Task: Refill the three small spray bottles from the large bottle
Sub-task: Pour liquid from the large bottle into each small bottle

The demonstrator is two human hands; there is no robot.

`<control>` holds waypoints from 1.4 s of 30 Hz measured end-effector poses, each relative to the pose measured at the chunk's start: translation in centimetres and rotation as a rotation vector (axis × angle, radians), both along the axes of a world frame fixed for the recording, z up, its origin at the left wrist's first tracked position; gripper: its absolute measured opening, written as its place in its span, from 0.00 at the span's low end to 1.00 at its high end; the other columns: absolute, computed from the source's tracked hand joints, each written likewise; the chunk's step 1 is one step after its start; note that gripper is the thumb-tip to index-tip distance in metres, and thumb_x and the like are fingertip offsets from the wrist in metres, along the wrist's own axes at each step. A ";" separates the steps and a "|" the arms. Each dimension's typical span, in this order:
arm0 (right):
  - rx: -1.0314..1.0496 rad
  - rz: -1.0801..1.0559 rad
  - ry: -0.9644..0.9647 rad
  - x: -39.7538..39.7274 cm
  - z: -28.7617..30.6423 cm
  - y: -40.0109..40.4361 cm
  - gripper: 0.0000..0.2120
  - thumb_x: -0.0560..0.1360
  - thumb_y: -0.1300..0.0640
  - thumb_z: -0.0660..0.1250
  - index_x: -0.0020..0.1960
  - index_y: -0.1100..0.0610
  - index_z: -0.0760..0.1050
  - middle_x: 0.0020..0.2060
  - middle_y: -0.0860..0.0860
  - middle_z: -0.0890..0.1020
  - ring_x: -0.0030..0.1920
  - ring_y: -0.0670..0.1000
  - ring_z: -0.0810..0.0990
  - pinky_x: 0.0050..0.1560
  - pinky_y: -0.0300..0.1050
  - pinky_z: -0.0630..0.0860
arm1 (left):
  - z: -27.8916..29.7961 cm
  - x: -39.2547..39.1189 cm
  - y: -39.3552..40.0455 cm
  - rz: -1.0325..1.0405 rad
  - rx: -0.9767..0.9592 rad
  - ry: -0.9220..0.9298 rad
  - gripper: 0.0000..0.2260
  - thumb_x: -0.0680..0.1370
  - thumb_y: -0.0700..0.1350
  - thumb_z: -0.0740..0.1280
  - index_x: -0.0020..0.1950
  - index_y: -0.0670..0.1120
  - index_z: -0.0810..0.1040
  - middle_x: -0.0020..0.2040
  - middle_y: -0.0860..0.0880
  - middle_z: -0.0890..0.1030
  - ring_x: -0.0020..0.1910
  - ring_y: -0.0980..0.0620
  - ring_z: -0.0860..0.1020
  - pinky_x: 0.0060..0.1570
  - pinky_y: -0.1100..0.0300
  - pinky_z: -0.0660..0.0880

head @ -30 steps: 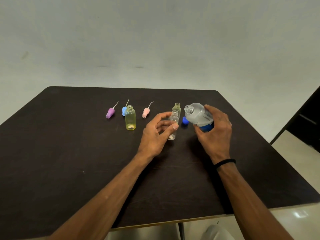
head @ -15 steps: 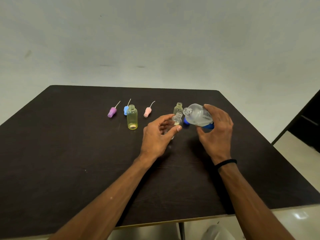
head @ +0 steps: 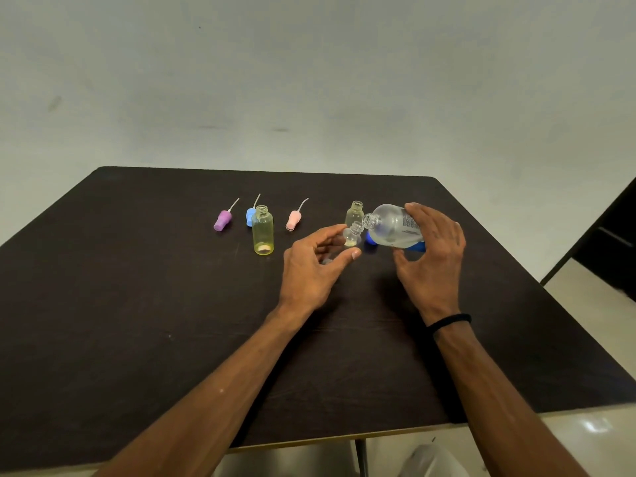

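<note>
My right hand (head: 432,259) grips the large clear bottle (head: 392,226), tipped almost on its side with its open mouth pointing left. Its mouth meets the neck of a small clear spray bottle (head: 353,235), which my left hand (head: 316,266) holds tilted between thumb and fingers; most of its body is hidden by the fingers. A yellow small bottle (head: 263,235) stands open to the left. Another pale small bottle (head: 355,213) stands open just behind the one I hold.
Three spray heads lie in a row on the dark table (head: 137,304): purple (head: 223,220), blue (head: 251,215) and pink (head: 293,220). A blue cap (head: 370,239) lies under the large bottle. A dark piece of furniture (head: 612,235) stands at the right edge.
My right hand has tipped the large bottle further down to the left until its mouth reaches the small bottle. My left hand has lifted and tilted the small bottle toward it.
</note>
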State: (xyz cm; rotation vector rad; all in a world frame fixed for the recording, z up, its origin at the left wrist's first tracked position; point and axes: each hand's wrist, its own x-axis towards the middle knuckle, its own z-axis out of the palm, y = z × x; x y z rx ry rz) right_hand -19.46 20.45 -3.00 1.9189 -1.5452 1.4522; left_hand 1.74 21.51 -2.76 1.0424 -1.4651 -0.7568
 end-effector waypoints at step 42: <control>-0.008 -0.032 0.041 0.2 0.5 0.2 0.41 0.66 0.70 0.80 0.76 0.53 0.74 0.72 0.53 0.77 0.76 0.54 0.71 0.78 0.77 0.57 | 0.0 -0.1 -0.1 -0.004 0.013 -0.020 0.23 0.74 0.46 0.81 0.68 0.47 0.83 0.55 0.54 0.88 0.55 0.60 0.85 0.60 0.60 0.82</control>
